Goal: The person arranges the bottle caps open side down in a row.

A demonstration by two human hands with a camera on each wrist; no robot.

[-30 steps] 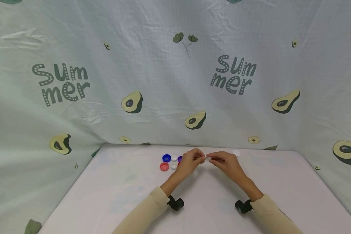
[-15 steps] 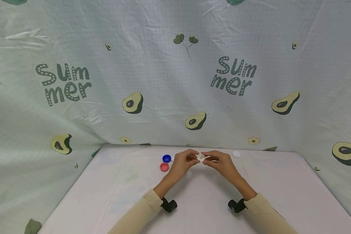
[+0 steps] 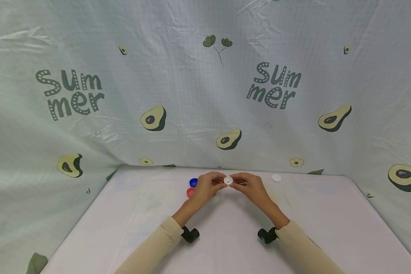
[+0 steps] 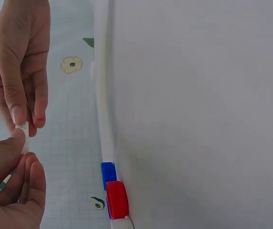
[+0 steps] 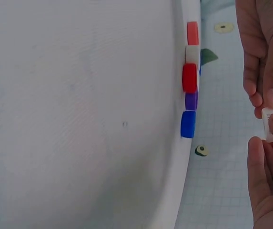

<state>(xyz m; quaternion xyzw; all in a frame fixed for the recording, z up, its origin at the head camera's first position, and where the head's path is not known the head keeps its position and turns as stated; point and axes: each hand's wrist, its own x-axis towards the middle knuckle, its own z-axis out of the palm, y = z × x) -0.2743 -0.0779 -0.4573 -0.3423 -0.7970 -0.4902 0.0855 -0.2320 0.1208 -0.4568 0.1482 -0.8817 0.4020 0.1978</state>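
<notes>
A small white bottle cap (image 3: 228, 180) is held up between both hands above the far part of the table, its round face turned toward the head camera. My left hand (image 3: 205, 187) pinches its left edge between thumb and fingers. From the other side, my right hand (image 3: 251, 186) pinches the right edge. Both wrist views show the white cap (image 4: 25, 136) edge-on, with the fingertips of the two hands close together around it. Beyond and left of my left hand lie a blue cap (image 3: 193, 183) and a light red cap (image 3: 190, 192), partly covered by the hand.
The right wrist view shows a row of caps on the table, among them a white cap (image 5: 192, 53), a red cap (image 5: 189, 78) and a purple cap (image 5: 191, 101). A white disc (image 3: 276, 178) lies at the back right. A printed curtain (image 3: 191, 76) rises behind the table.
Both hands have moved left together with the white cap. The cap has turned from nearly edge-on to face the head camera. My left hand now covers more of the caps on the table.
</notes>
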